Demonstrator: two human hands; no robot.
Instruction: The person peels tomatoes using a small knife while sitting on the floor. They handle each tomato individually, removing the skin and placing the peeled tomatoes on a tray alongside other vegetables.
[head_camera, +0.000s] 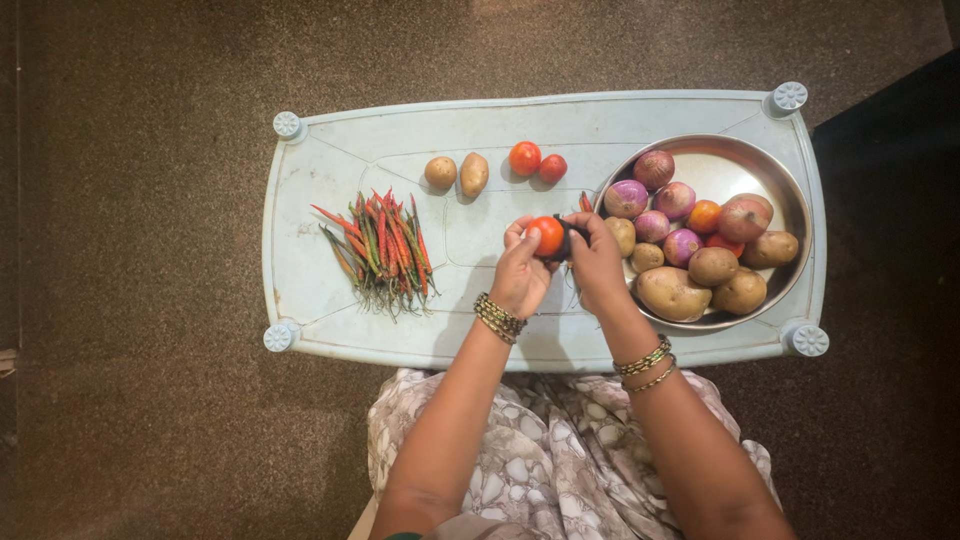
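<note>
tomato (546, 236) | red, round, whole | held above pale table centre

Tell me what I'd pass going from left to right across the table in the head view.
Pile of chillies → two potatoes → left hand holding a tomato → right hand with a dark tool, too hidden to identify → steel bowl of onions and potatoes. Two more tomatoes lie farther back, above the hands.

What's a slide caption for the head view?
Both hands, left hand and right hand, hold a tomato over the table.
</note>
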